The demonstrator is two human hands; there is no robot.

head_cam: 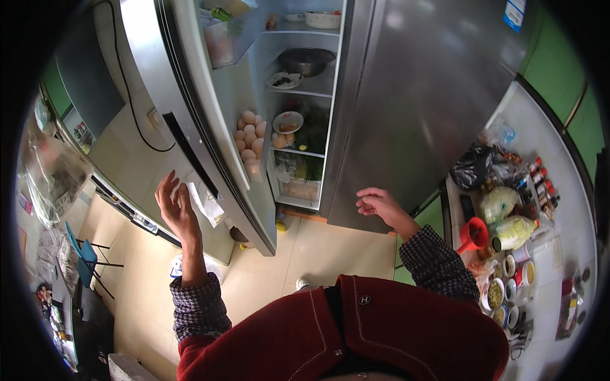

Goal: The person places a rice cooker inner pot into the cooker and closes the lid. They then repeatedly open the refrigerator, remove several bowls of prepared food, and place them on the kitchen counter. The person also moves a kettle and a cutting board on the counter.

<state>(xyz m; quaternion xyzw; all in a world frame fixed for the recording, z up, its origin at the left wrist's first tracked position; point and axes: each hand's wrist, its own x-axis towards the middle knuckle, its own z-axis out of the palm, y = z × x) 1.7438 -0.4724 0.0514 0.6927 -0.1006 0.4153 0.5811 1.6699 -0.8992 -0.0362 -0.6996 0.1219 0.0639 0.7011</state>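
A stainless-steel refrigerator stands before me, its left door (228,157) swung wide and its right door (405,95) closed. My left hand (176,202) is raised beside the outer side of the open door, near its dark handle recess (190,155). The fingers are apart and hold nothing. My right hand (376,205), loosely curled and without anything in it, hovers in front of the closed door's lower part. Many eggs (249,135) fill a bin on the open door. Inside, the shelves carry a dark metal pot (307,59), a plate with dark food (284,81) and a small bowl (288,122).
On the right, a counter holds a red plastic ladle (473,233), cabbages (514,232), a black plastic bag (472,166) and several bowls of seasoning (495,294). A blue folding chair (87,262) stands at the left. Tiled floor (257,271) lies below me.
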